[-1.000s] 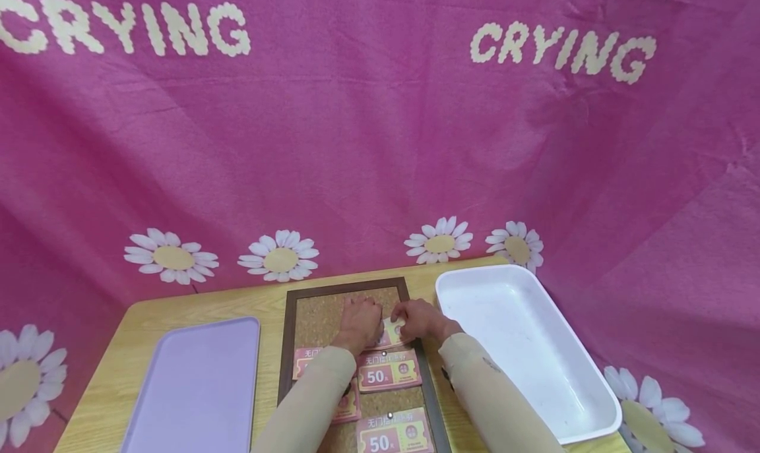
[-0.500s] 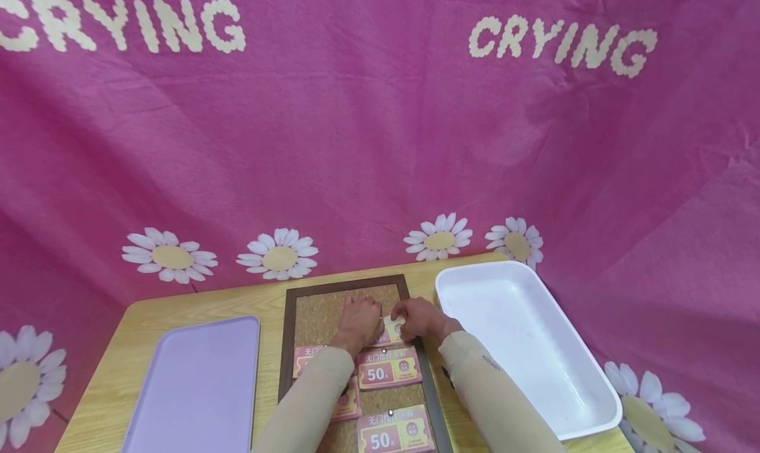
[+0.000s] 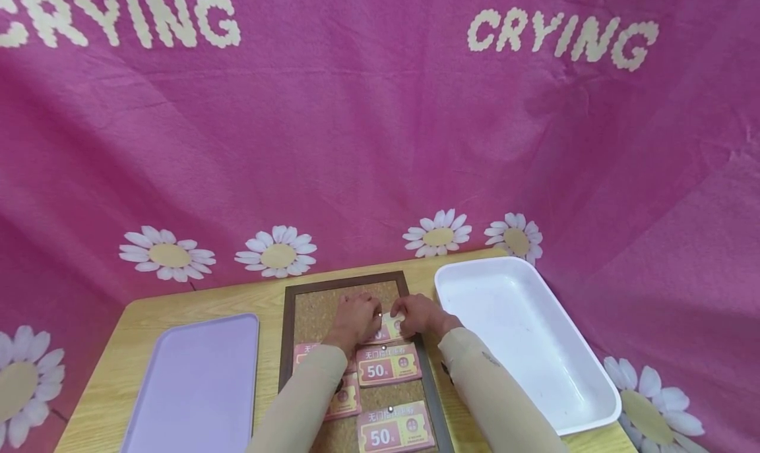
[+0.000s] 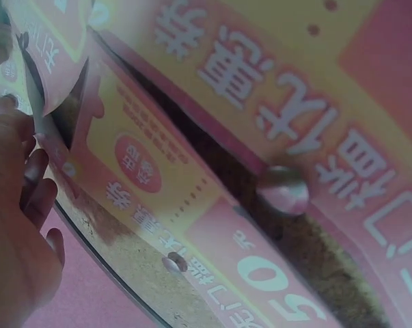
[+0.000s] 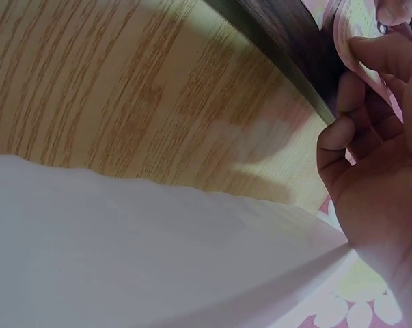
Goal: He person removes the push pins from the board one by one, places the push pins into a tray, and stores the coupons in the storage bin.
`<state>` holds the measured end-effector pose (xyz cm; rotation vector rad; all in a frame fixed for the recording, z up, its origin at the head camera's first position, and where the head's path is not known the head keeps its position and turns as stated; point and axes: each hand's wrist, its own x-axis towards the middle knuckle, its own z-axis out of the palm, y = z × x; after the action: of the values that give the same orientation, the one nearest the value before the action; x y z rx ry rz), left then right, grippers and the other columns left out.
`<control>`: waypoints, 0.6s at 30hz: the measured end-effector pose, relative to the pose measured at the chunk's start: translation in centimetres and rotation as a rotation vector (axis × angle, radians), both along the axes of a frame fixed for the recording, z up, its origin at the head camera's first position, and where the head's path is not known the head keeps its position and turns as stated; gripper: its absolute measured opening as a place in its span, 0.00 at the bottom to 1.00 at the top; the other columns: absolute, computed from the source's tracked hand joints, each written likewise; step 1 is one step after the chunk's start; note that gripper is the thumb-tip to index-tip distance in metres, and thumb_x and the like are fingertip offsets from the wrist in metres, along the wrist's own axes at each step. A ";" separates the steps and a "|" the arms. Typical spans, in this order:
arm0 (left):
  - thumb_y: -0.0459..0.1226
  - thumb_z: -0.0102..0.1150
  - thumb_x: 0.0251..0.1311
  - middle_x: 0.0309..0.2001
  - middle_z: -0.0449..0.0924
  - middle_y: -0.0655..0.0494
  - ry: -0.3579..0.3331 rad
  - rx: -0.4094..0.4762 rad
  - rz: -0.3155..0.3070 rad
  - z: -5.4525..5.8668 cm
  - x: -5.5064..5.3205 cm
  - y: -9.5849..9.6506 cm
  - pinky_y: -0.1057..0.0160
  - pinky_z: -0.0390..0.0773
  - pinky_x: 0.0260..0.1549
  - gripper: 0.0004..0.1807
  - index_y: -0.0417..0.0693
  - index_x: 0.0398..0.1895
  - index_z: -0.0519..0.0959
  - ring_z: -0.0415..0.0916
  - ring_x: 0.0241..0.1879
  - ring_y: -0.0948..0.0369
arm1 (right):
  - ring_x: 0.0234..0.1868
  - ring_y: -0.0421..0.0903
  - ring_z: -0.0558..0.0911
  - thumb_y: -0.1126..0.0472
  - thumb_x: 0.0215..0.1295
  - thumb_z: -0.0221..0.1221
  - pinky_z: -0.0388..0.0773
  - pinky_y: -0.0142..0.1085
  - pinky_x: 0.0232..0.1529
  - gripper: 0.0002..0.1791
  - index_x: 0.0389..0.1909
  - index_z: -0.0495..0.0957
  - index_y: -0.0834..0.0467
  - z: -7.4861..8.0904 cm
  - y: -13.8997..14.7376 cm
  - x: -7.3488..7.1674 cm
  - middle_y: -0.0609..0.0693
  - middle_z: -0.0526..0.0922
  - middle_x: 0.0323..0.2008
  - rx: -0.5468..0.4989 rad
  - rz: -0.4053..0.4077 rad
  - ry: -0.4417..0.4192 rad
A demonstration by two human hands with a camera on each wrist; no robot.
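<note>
Near the far right of the framed cork board (image 3: 315, 306), my right hand (image 3: 418, 316) pinches the right edge of a pink and yellow 50 coupon (image 3: 388, 329). Its thumb lies on top and curled fingers are under the edge in the right wrist view. My left hand (image 3: 355, 319) is at the coupon's upper left, its fingertips around a small silver pushpin (image 4: 11, 100). Just nearer lies another coupon (image 3: 388, 366) with a pin at its top edge. A further coupon (image 3: 394, 430) lies lower on the board. My left forearm partly hides coupons (image 3: 344, 400) on the left side.
Left of the board lies a flat lilac tray (image 3: 198, 380). A deep white tray (image 3: 516, 334) stands close on the right. Both rest on the wooden table (image 3: 142, 321), with a pink daisy-patterned cloth (image 3: 350, 143) behind it.
My left hand has shifted slightly left, uncovering more of the coupon and a pin by its fingertips. The right hand keeps its pinch. The head view has tilted down a little.
</note>
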<state>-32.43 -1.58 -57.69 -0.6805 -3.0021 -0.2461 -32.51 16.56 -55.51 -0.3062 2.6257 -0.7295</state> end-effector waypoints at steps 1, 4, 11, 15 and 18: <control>0.46 0.57 0.58 0.41 0.80 0.60 0.010 0.000 -0.005 -0.1 0.0 0.0 0.51 0.67 0.47 0.06 0.59 0.34 0.81 0.75 0.48 0.57 | 0.33 0.45 0.76 0.65 0.45 0.68 0.72 0.38 0.39 0.18 0.40 0.80 0.50 0.0 0.0 0.0 0.47 0.80 0.34 0.000 0.000 0.004; 0.45 0.58 0.59 0.41 0.80 0.61 0.047 0.002 -0.015 -0.3 -0.1 -0.1 0.52 0.67 0.46 0.05 0.59 0.33 0.82 0.76 0.47 0.58 | 0.32 0.45 0.75 0.66 0.44 0.68 0.72 0.37 0.37 0.19 0.40 0.80 0.51 0.1 0.0 0.1 0.47 0.80 0.32 0.001 0.002 0.019; 0.46 0.54 0.63 0.41 0.80 0.61 0.059 0.013 -0.019 -0.6 -0.1 -0.1 0.52 0.67 0.47 0.08 0.58 0.32 0.82 0.76 0.46 0.58 | 0.32 0.45 0.76 0.66 0.46 0.67 0.72 0.37 0.37 0.18 0.41 0.80 0.51 0.2 0.1 0.2 0.48 0.79 0.32 -0.003 0.004 0.009; 0.46 0.53 0.64 0.44 0.80 0.60 0.010 0.029 -0.010 -0.6 -0.1 -0.2 0.51 0.66 0.50 0.09 0.57 0.35 0.82 0.75 0.49 0.58 | 0.33 0.45 0.76 0.65 0.47 0.67 0.72 0.37 0.38 0.18 0.41 0.80 0.50 0.0 0.1 0.1 0.48 0.79 0.32 0.004 0.009 0.006; 0.46 0.53 0.63 0.45 0.79 0.60 -0.029 0.037 0.001 -0.5 -0.2 -0.1 0.50 0.65 0.52 0.09 0.58 0.37 0.82 0.73 0.51 0.58 | 0.34 0.45 0.76 0.65 0.46 0.67 0.72 0.38 0.38 0.18 0.41 0.80 0.50 -0.1 0.2 0.0 0.48 0.79 0.33 0.010 0.013 0.017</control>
<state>-32.66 -1.73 -58.23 -0.6777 -3.0169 -0.3125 -32.48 16.78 -55.64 -0.3275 2.6405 -0.7125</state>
